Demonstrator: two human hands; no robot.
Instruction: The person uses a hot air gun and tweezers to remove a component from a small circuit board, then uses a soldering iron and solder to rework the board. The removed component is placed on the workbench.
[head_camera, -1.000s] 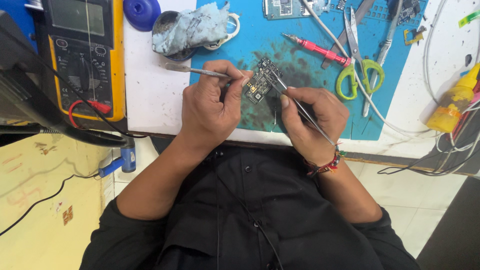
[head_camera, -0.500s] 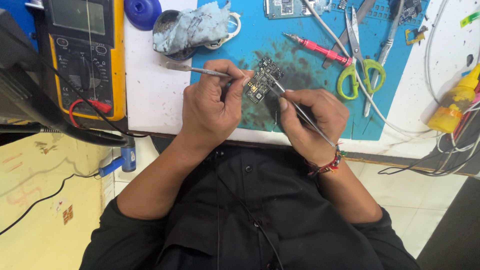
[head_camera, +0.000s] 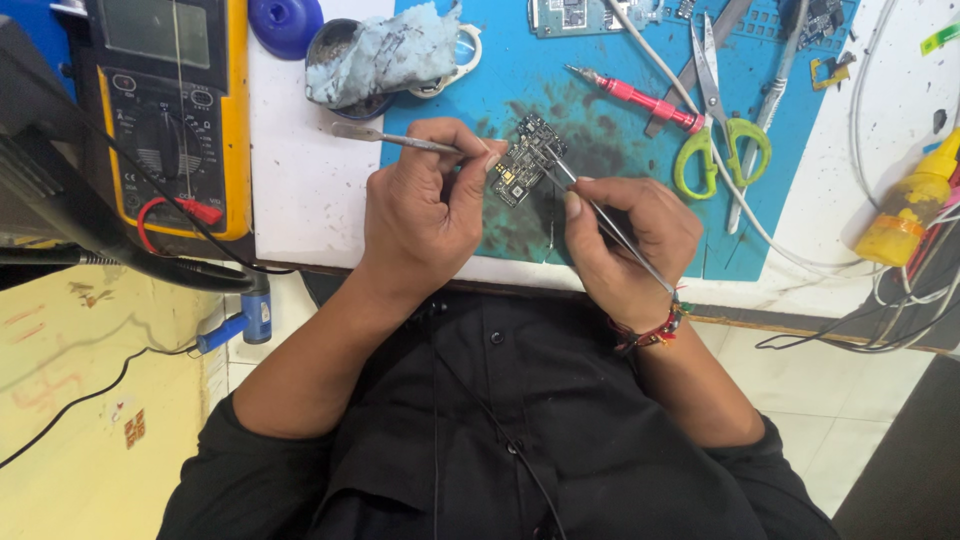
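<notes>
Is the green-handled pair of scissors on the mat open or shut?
Shut. The scissors lie flat on the blue mat, blades together in one line and the two green loops side by side.

The small dark circuit board (head_camera: 525, 160) sits tilted over the stained blue work mat (head_camera: 600, 130), pinched at its left edge by the left hand (head_camera: 425, 210). A thin metal probe (head_camera: 610, 228) (gripped like a pen in the right hand (head_camera: 630, 240)) touches the board's right side, while a flat metal spatula (head_camera: 385, 137) juts leftward from the left hand's fingers.

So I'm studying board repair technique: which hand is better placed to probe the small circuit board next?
Probably the right hand: its thin metal tool already points at the circuit board, while the left hand pinches the board's edge.
</notes>
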